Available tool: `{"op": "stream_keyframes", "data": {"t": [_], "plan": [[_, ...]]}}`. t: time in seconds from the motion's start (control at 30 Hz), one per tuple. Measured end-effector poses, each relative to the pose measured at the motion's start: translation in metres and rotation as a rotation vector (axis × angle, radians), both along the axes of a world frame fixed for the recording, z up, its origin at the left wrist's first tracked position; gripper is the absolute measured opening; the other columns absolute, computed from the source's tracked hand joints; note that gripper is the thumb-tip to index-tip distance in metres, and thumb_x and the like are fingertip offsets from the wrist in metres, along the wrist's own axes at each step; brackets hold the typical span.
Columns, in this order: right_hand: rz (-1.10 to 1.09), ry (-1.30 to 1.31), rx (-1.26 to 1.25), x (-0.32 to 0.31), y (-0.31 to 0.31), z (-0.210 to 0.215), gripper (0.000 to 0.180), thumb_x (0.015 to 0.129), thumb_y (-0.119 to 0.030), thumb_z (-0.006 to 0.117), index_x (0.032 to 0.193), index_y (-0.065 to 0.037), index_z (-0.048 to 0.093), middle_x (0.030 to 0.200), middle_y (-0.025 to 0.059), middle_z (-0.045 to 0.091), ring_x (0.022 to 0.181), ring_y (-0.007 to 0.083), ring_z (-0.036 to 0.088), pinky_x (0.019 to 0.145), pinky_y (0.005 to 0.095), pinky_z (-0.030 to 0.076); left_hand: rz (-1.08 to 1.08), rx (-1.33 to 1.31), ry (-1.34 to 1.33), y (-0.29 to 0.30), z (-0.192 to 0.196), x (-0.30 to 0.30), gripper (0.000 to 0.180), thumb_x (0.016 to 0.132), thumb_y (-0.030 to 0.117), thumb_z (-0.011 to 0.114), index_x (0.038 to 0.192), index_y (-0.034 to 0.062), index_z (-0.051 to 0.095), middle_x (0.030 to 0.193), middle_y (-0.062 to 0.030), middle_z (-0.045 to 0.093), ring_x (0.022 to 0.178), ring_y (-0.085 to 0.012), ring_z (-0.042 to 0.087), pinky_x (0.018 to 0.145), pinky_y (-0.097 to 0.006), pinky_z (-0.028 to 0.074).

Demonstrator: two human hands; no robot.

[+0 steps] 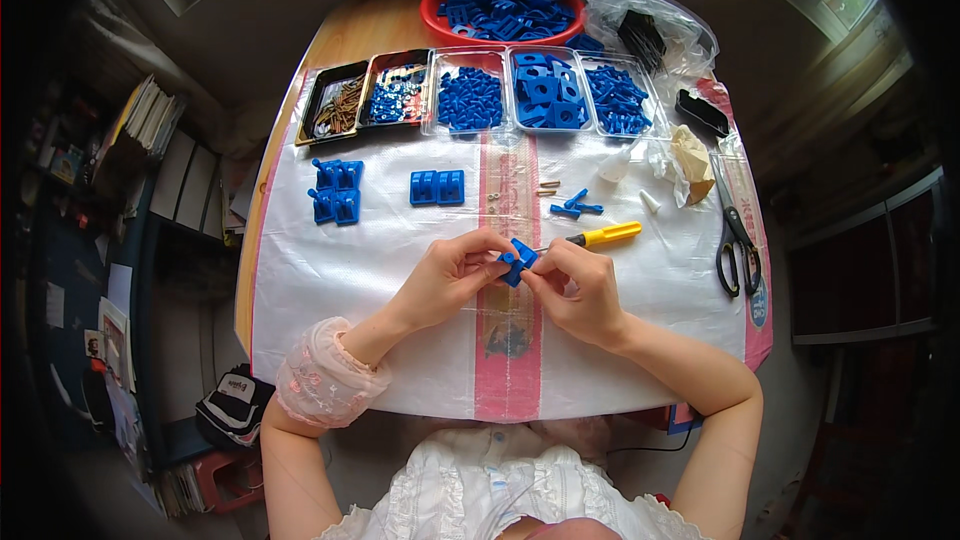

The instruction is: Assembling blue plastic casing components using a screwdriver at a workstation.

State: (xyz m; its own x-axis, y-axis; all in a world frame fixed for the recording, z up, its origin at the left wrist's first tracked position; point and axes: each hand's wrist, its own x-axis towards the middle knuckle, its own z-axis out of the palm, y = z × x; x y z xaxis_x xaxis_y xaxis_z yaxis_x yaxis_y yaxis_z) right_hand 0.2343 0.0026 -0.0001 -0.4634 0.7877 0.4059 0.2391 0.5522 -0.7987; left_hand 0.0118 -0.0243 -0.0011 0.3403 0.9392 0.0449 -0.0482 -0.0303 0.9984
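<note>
Near the middle of the table, a small blue plastic part (517,262) is held up between my two hands. The left hand (450,275) pinches its left side with thumb and forefinger. At the part's right edge, my right hand (582,292) has its fingers pressed together; any smaller piece in them is too small to make out. A yellow-handled screwdriver (611,233) lies just beyond the right hand. Farther off are loose blue pegs (576,206), small brass-coloured screws (549,188), a pair of blue blocks (437,188) and blue blocks with levers (336,190).
Along the back stand a tray of screws (312,126) and several clear trays of blue parts (470,100). Behind them sits a red basin (432,18) heaped with blue pieces, beside a clear plastic bag (690,32). Black scissors (737,250) and a crumpled wrapper (692,162) lie right.
</note>
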Motion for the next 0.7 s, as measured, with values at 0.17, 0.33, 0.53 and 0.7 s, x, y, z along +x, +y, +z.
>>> {"op": "stream_keyframes", "data": {"t": [0.17,0.33,0.53,0.7], "plan": [[0.0,-0.013,0.035,0.0001,0.0005,0.0006,0.017,0.083,-0.004,0.08,0.08,-0.003,0.063,0.072,0.0067,0.06,0.057,0.0176,0.062,0.052,0.0309,0.045,0.012,0.01,0.011,-0.0014,0.0026,0.0007,0.015,0.101,-0.001,0.061,0.116,-0.0016,0.064,0.113,-0.0077,0.072,0.106,-0.0146,0.071,0.091,-0.028,0.061],[-0.002,0.003,-0.007,0.0001,0.0017,0.0011,0.017,0.083,-0.003,0.08,0.08,-0.003,0.064,0.072,0.0074,0.06,0.057,0.0187,0.061,0.053,0.0316,0.045,0.031,0.1,0.108,-0.0005,0.0073,0.0008,0.015,0.101,0.0,0.063,0.116,-0.0022,0.064,0.105,-0.0089,0.074,0.1,-0.0141,0.073,0.087,-0.028,0.061],[0.014,0.021,-0.031,-0.0003,0.0024,-0.0012,0.016,0.083,-0.002,0.079,0.081,-0.002,0.064,0.073,0.0077,0.061,0.057,0.019,0.06,0.053,0.0316,0.044,0.054,0.137,0.181,-0.0033,0.0076,0.0035,0.015,0.101,0.0,0.063,0.116,-0.002,0.063,0.1,-0.0088,0.074,0.095,-0.0128,0.074,0.083,-0.027,0.061],[0.013,-0.011,-0.015,-0.0002,0.0014,0.0014,0.015,0.083,-0.002,0.079,0.081,-0.002,0.064,0.073,0.0077,0.061,0.056,0.019,0.061,0.053,0.0317,0.044,0.049,0.09,0.16,-0.0032,0.009,0.0039,0.014,0.102,0.001,0.061,0.116,-0.0016,0.063,0.1,-0.0083,0.073,0.094,-0.0123,0.073,0.084,-0.028,0.061]]}}
